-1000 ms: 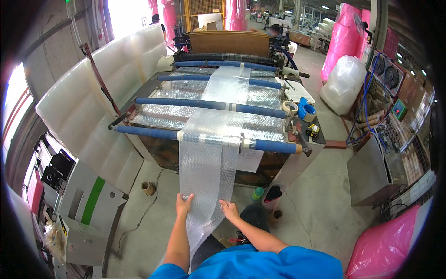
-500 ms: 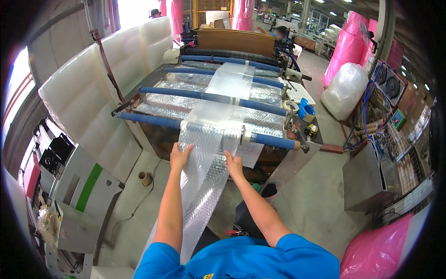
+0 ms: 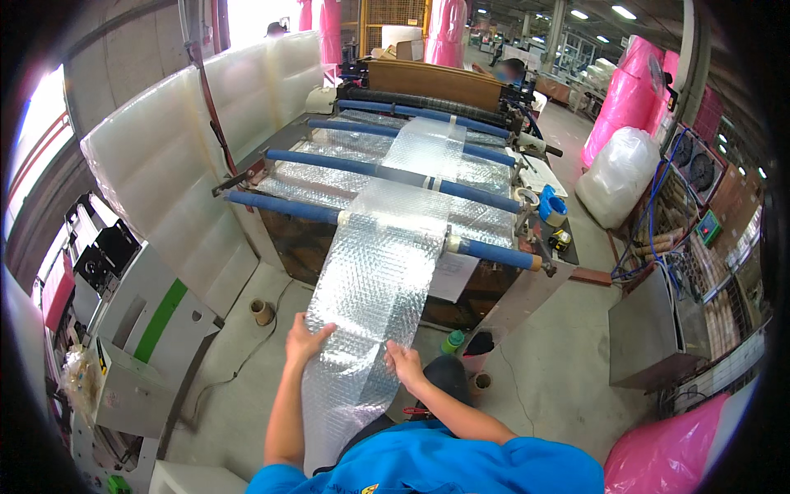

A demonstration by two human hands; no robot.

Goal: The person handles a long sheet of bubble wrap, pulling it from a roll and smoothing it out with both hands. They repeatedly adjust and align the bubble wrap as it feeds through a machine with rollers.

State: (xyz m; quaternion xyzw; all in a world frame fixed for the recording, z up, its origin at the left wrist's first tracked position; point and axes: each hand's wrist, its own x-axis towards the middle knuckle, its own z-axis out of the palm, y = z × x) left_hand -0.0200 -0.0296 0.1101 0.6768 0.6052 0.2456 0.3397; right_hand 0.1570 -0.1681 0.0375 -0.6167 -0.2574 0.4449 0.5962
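Note:
A long strip of clear bubble wrap (image 3: 374, 267) runs over the machine's blue rollers and hangs toward me from the front one. My left hand (image 3: 304, 340) grips the strip's left edge, thumb on top and fingers out of sight beneath. On the opposite edge, a little lower, my right hand (image 3: 404, 366) pinches the film. Below my hands the strip drops past my blue shirt, with its lower end hidden. Its surface looks shiny between my hands and the front blue roller (image 3: 494, 253).
On the machine's right side lie blue tape (image 3: 552, 206) and a tape measure (image 3: 559, 240). A green bottle (image 3: 453, 341) and a cardboard core (image 3: 262, 311) stand on the floor. Wrapped white blocks (image 3: 177, 156) line the left; a metal box (image 3: 650, 329) stands right.
Both hands have moved down toward my body, drawing the bubble wrap with them. More of the strip now stretches between them and the front roller. The view has shifted slightly.

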